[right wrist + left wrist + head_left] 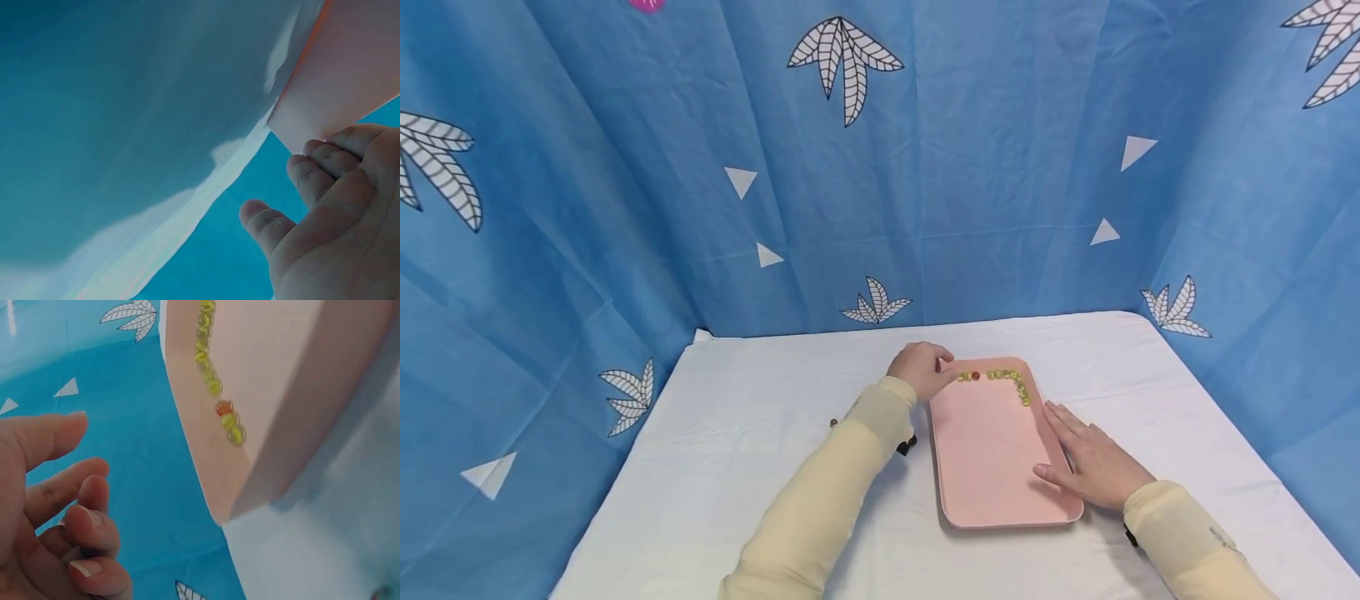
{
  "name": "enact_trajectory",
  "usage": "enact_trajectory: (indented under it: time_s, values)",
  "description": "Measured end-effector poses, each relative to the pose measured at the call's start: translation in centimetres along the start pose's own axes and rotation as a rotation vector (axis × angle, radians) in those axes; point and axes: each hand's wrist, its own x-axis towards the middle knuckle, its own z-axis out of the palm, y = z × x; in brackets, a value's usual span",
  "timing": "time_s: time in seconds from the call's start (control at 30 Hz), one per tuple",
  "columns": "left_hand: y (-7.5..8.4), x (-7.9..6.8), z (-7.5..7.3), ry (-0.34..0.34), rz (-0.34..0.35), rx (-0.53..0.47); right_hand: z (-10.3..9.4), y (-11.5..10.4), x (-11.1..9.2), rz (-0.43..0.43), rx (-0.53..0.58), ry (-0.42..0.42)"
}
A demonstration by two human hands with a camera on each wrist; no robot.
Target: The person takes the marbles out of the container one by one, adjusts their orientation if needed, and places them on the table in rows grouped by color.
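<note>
A pink rectangular tray [992, 467] lies on the white cloth. Along its far edge and down its right side run several yellow-green glass marbles [1006, 374], with one orange-red marble [976, 376] among those on the left and a small gap to its right. By the tray's far left corner is my left hand [922, 369]; in the left wrist view its thumb and index finger are apart, the other fingers loosely bent, with nothing visible between them. My right hand [1097, 462] rests along the tray's right rim, fingers straight and thumb reaching over the edge.
A small dark round thing [833, 422] lies on the cloth left of the tray, beside my left sleeve. White cloth [760, 392] covers the table. Blue curtains [985, 208] with leaf prints hang behind and at both sides.
</note>
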Motion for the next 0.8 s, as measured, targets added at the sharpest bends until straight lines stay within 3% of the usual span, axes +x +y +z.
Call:
enact_trajectory:
  time_s: [0.43, 0.8]
  values:
    - [3.0, 2.9, 1.9, -0.049, -0.057, 0.064, 0.1, 0.2, 0.1, -0.005, 0.009, -0.004]
    - [3.2, 4.9, 4.3, -0.099, -0.098, 0.184, 0.2, 0.0, 0.1, -0.014, 0.018, 0.015]
